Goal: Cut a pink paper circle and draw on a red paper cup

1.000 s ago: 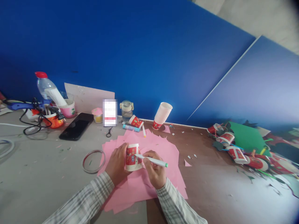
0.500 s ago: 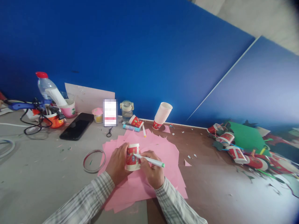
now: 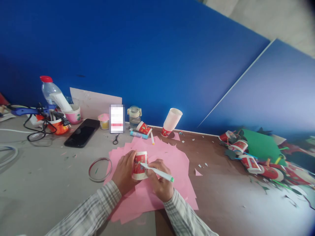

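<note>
Wrapped around the left side of a red and white paper cup (image 3: pixel 139 167) is my left hand (image 3: pixel 125 172). The cup is upside down or upright, I cannot tell, above a pile of pink paper (image 3: pixel 172 190). My right hand (image 3: pixel 161 180) grips a white marker (image 3: pixel 159 172) with a green end. Its tip meets or nearly meets the printed front of the cup; any mark is too small to see. Behind the pile lie another paper cup (image 3: pixel 144 127), a blue tube (image 3: pixel 139 134) and a white and yellow marker (image 3: pixel 152 138).
Tape roll (image 3: pixel 99 169), scissors (image 3: pixel 115 140), phone (image 3: pixel 82 132) and lidded jar (image 3: pixel 134 117) stand or lie to the left and behind. A leaning cup stack (image 3: pixel 171 121) is by the blue wall. Several decorated cups (image 3: pixel 249 163) and green paper (image 3: pixel 261 144) lie at right.
The view has shifted very slightly. The marker's tip has moved a little on the cup's front, its green end a touch lower. Both hands keep their hold.
</note>
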The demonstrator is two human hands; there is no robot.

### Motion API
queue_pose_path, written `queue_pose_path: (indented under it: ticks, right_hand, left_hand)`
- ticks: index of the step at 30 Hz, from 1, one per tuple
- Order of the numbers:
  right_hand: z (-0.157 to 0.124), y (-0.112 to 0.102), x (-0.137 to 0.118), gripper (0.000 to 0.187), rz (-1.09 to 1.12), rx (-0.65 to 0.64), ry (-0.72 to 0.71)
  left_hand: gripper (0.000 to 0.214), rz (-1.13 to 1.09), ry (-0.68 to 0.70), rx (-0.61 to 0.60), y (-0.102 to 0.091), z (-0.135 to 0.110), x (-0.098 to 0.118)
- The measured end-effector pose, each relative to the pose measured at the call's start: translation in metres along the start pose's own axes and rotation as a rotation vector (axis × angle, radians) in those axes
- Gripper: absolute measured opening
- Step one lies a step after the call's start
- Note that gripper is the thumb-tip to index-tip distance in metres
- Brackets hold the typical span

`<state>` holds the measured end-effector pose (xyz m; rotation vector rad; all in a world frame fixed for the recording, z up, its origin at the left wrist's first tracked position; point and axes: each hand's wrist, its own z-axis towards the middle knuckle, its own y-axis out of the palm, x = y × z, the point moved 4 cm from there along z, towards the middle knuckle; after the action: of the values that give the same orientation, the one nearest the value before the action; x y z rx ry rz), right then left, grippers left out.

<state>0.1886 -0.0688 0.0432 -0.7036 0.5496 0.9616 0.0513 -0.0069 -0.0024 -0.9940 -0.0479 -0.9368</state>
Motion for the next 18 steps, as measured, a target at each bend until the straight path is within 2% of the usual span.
queue_pose_path:
  ticks: [5, 18]
  right_hand:
    - [-0.0001, 0.0045, -0.0042, 0.015, -0.048, -0.021, -0.075]
    - [0.0013, 0.004, -0.001, 0.01, -0.112, -0.008, -0.068]
  left_hand:
    - [0.091, -0.021, -0.006, 0.039, -0.0042, 0.0003, 0.0025]
    - [0.087, -0.029, -0.022, 0.04, -0.0061, 0.0006, 0.0048]
